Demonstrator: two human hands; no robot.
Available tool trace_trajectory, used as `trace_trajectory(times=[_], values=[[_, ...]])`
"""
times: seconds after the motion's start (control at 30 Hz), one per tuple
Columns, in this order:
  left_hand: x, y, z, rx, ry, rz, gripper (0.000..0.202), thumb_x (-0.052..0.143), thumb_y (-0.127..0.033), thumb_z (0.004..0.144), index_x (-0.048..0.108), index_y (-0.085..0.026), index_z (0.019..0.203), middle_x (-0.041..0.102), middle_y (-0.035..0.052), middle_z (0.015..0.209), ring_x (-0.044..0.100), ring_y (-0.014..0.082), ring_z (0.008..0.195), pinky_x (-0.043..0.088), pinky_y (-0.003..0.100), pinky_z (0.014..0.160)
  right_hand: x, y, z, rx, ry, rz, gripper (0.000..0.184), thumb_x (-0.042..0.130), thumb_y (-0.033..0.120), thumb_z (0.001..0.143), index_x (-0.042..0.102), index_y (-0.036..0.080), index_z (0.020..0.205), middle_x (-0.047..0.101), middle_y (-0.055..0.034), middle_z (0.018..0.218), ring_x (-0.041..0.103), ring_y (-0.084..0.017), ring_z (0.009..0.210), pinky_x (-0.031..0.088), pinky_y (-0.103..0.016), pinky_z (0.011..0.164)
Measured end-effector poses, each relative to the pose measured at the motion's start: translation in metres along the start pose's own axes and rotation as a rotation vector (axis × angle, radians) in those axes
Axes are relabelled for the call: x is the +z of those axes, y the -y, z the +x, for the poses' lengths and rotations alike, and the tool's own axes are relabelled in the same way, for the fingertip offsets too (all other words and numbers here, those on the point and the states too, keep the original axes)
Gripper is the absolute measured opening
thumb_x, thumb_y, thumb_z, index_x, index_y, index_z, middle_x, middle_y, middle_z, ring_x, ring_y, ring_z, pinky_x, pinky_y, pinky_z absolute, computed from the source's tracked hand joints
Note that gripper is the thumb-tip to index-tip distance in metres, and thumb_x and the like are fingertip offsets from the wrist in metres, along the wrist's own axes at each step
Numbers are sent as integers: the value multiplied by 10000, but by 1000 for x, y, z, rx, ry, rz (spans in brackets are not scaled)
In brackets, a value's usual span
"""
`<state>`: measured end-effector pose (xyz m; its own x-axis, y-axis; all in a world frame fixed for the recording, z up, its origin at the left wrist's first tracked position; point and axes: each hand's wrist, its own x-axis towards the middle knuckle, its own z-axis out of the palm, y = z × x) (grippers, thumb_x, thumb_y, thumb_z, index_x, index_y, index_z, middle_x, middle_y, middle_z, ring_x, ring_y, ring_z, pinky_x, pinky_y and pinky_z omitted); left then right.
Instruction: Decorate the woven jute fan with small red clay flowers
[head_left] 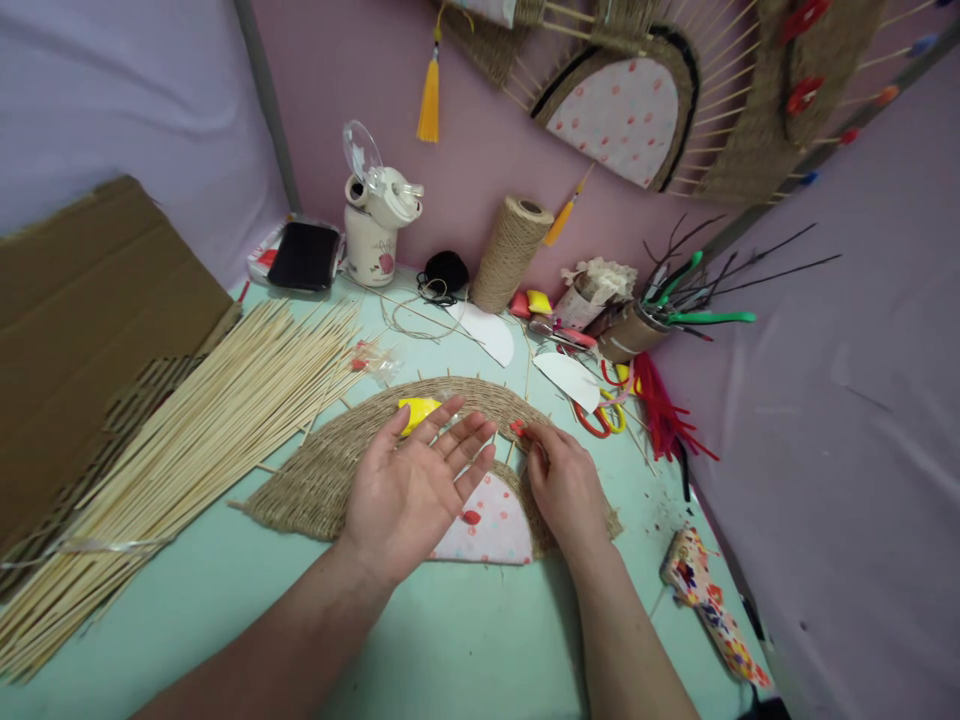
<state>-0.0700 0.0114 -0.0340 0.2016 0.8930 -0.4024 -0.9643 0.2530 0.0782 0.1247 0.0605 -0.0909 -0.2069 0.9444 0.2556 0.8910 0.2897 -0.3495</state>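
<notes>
My left hand (409,500) is turned palm up with its fingers spread, over a fan-shaped piece wound with brown twine (300,490). A small yellow packet (418,412) shows just behind its thumb; whether the two touch, I cannot tell. My right hand (566,485) pinches a small red piece (517,427) between thumb and fingertips above the twine band. Below the hands is the fan's half-round centre of white dotted fabric (487,540), with another small red piece (471,517) lying on it. Thin sticks poke out along the fan's curved edge.
A bundle of thin sticks (202,430) and cardboard (97,320) lie left. Behind stand a white jug-like container (371,240), a twine spool (512,255) and a pot of tools (634,332). Scissors (592,420), red pipe cleaners (664,410) and a patterned glue gun (709,600) are right.
</notes>
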Motion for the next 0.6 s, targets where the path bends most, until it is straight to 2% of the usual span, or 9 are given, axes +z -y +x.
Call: trace_trajectory(times=[0.2, 0.33, 0.6], values=[[0, 0, 0, -1, 0, 2, 374, 491, -368, 915, 608, -142, 1188, 661, 125, 1036, 672, 248, 1024, 579, 353, 861, 1, -2, -2, 21, -130, 29, 280, 471, 195, 897, 666, 183, 1099, 697, -102, 1085, 625, -246, 1023, 486, -409, 917], [1, 0, 0, -1, -11, -2, 372, 500, -367, 910, 611, -138, 1182, 660, 125, 1034, 672, 245, 1018, 579, 354, 863, 1, 0, -2, 24, -86, 2, 252, 472, 200, 902, 684, 203, 1039, 709, -84, 1055, 630, -245, 1003, 476, -409, 912], [1, 0, -1, 1, -8, 3, 365, 497, -362, 912, 610, -138, 1177, 663, 122, 1025, 673, 243, 1014, 580, 351, 861, 3, 3, -4, 22, -64, -2, 265, 461, 223, 915, 686, 209, 1054, 715, -82, 1055, 639, -232, 974, 466, -377, 882]])
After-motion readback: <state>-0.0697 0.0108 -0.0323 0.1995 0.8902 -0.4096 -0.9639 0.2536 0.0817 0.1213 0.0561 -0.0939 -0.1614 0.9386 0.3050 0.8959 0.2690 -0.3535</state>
